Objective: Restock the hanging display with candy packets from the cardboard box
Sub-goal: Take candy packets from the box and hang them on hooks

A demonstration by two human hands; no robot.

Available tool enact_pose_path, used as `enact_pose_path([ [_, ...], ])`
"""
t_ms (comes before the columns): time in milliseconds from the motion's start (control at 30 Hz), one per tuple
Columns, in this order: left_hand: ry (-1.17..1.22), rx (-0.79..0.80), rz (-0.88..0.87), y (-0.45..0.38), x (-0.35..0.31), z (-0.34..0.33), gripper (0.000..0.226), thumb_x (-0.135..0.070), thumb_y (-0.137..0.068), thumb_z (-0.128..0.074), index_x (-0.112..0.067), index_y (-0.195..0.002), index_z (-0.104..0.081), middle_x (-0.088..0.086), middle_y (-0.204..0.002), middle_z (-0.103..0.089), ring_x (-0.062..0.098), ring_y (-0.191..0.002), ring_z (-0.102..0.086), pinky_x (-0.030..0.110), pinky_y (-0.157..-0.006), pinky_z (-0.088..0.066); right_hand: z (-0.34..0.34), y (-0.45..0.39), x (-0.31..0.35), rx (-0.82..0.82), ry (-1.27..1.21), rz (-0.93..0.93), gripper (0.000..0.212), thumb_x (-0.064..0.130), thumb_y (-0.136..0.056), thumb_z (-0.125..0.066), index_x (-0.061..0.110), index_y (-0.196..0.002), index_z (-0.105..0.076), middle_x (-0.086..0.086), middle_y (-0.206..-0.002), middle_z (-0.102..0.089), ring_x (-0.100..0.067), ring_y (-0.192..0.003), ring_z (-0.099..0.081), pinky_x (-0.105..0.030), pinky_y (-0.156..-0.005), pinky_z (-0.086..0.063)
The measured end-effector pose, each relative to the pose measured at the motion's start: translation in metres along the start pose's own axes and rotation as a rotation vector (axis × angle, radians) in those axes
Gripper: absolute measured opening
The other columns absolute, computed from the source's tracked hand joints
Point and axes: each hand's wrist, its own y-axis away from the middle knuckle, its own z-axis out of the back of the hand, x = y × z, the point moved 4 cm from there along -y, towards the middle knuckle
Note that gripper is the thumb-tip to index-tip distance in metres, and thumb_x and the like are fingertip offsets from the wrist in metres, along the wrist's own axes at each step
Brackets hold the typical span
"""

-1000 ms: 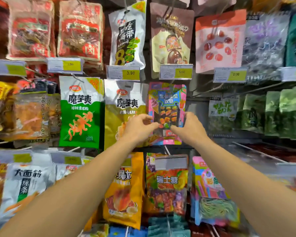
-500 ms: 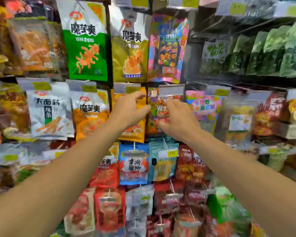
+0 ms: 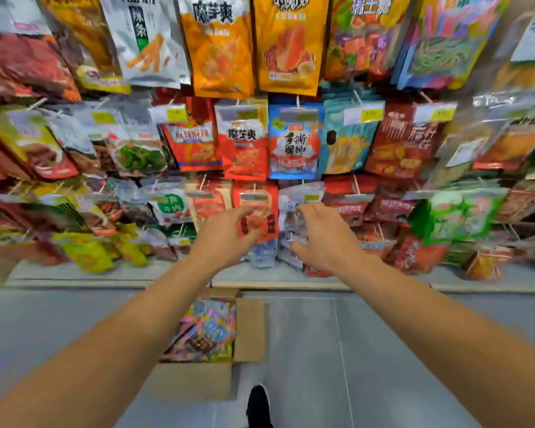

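1. Blur smears the hanging display (image 3: 291,140); labels are hard to read.
2. Left hand (image 3: 226,234) and right hand (image 3: 325,239) are spread, holding nothing.
3. Candy packets (image 3: 207,332) lie in the cardboard box (image 3: 249,329) on the floor (image 3: 383,350).

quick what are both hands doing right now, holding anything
Left hand: open, fingers spread, holding nothing.
Right hand: open, fingers loosely curled, holding nothing.

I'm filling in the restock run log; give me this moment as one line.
left hand: open, empty | right hand: open, empty | cardboard box: on floor, open, candy packets inside | phase: between packets
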Motion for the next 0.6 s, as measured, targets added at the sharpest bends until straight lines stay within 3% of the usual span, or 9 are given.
enact_pose_path([
  [100,0.009,0.082,0.081,0.035,0.049,-0.024,0.051,-0.036,-0.091,-0.063,-0.017,-0.137,-0.053,0.006,-0.136,-0.059,0.026,-0.122,-0.055,0.033,-0.097,-0.043,-0.053,0.016,0.024,0.11,-0.007,-0.002,0.056,0.038,-0.082,-0.064,0.01,-0.128,-0.048,-0.011,-0.125,-0.051,-0.035,-0.116,-0.049,-0.041,-0.095,-0.043],
  [200,0.001,0.156,0.173,0.061,0.1,-0.044,0.055,-0.039,-0.091,-0.061,-0.019,-0.141,-0.049,0.003,-0.142,-0.054,0.025,-0.128,-0.051,0.032,-0.101,-0.039,-0.1,0.025,0.052,0.272,0.007,0.003,0.064,0.042,-0.086,-0.063,0.012,-0.138,-0.041,-0.009,-0.134,-0.046,-0.032,-0.125,-0.043,-0.039,-0.103,-0.04],
  [367,0.011,0.238,0.285,0.082,0.198,-0.059,0.052,-0.043,-0.088,-0.062,-0.022,-0.135,-0.056,0.007,-0.127,-0.065,0.029,-0.119,-0.058,0.034,-0.094,-0.043,-0.185,0.009,0.111,0.411,-0.04,-0.037,0.065,0.04,-0.087,-0.062,0.012,-0.142,-0.04,-0.009,-0.14,-0.044,-0.031,-0.13,-0.041,-0.037,-0.106,-0.038],
  [467,0.081,0.326,0.325,0.086,0.26,-0.075,0.055,-0.047,-0.083,-0.061,-0.019,-0.13,-0.06,0.01,-0.123,-0.067,0.033,-0.115,-0.059,0.04,-0.102,-0.044,-0.232,-0.002,0.142,0.501,-0.071,-0.104,0.068,0.037,-0.087,-0.063,0.012,-0.145,-0.038,-0.009,-0.144,-0.043,-0.03,-0.132,-0.04,-0.035,-0.106,-0.037],
  [600,0.14,0.408,0.367,0.084,0.332,-0.091,0.052,-0.036,-0.087,-0.065,-0.02,-0.136,-0.056,0.007,-0.131,-0.063,0.027,-0.119,-0.058,0.03,-0.095,-0.045,-0.294,-0.021,0.174,0.61,-0.087,-0.179,0.07,0.036,-0.089,-0.061,0.014,-0.149,-0.033,-0.007,-0.146,-0.041,-0.029,-0.134,-0.038,-0.034,-0.106,-0.036],
])
